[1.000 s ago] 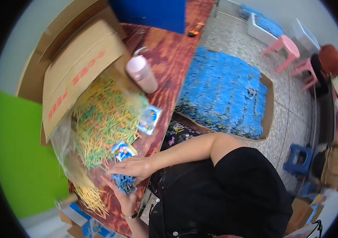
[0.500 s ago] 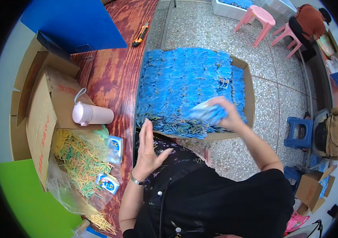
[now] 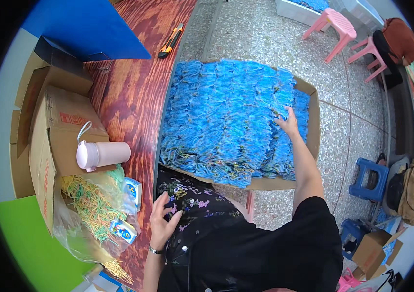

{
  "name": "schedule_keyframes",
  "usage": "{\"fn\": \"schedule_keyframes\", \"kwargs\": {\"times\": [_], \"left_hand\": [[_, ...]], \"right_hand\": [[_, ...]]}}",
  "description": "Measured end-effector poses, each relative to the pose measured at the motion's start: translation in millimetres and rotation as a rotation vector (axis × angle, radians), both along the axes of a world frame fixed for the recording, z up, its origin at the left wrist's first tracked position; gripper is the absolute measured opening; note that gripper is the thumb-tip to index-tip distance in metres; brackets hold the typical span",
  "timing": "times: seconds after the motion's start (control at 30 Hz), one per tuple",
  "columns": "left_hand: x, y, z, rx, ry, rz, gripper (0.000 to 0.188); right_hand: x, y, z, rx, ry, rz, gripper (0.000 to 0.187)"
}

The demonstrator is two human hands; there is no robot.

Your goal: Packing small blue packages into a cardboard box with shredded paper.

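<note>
My right hand reaches over a wide heap of blue mesh pieces. Its thumb and fingers are apart, touching the right part of the heap around a small multicoloured bit. Whether that bit is loose is too small to tell. The heap is laid in overlapping rows and fills a cardboard box, which stands right of the table. My left hand hovers above my lap by the table edge, fingers loosely bent, thumb spread, nothing in it.
On the reddish wooden table are a cutter knife, a pink bottle, an opened carton, thin coloured sticks and a small blue-white box. Pink stools, a blue stool and another person are at right.
My right hand, earlier blurred with a blue-white bundle over the heap's near side, has moved farther away onto its right part. The bundle no longer shows in it. My left hand has dropped nearer me.
</note>
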State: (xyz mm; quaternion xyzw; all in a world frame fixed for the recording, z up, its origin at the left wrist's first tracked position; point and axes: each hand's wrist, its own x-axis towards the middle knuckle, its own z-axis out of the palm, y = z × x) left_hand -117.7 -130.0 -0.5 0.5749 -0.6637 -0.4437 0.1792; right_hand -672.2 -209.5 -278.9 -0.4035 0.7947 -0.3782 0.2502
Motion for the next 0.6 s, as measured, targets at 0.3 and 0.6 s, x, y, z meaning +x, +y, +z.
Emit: {"fn": "schedule_keyframes", "kwargs": {"times": [0.3,0.6], "left_hand": [[2,11,1,-0.038,-0.004,0.125,0.067],[50,37,35,-0.21,0.044,0.137,0.062]], "right_hand": [[47,-38,-15,0.197,0.337,-0.133,0.134],[-28,-9,4,0.403,0.636,0.283,0.141]]}}
